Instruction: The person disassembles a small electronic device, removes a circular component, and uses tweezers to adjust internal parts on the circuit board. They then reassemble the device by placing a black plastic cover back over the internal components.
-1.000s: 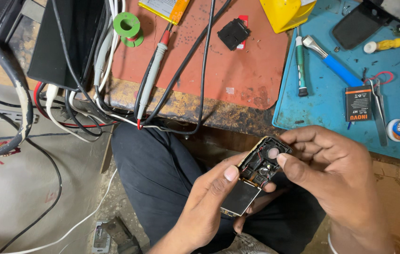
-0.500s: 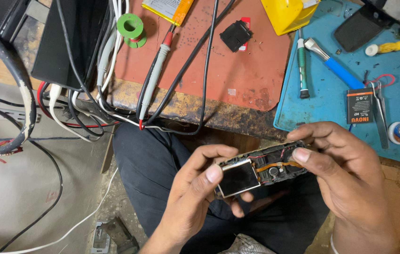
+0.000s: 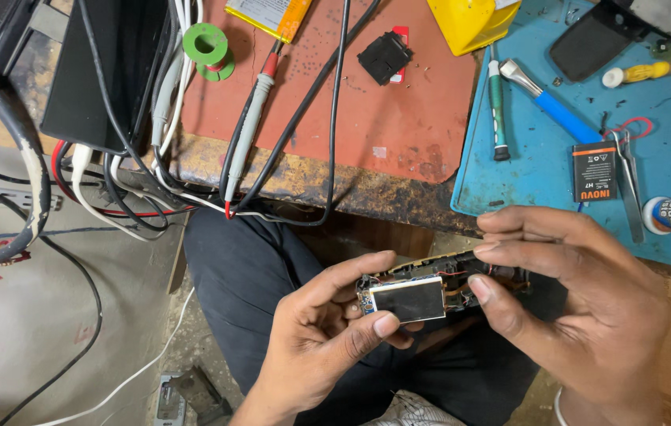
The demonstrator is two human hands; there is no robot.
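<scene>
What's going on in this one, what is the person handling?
A person seated at a cluttered repair bench holds a small opened handset board, with its little screen facing up, over their lap. The left hand grips the screen end between thumb and fingers; the right hand pinches the other end. On the blue mat lie a blue-handled tool, a green screwdriver and a small black battery, all untouched.

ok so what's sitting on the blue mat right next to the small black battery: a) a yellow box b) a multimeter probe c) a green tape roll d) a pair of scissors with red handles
d: the scissors with red handles lie on the blue mat just right of the small black battery, while both hands hold the opened device below the bench.
</scene>
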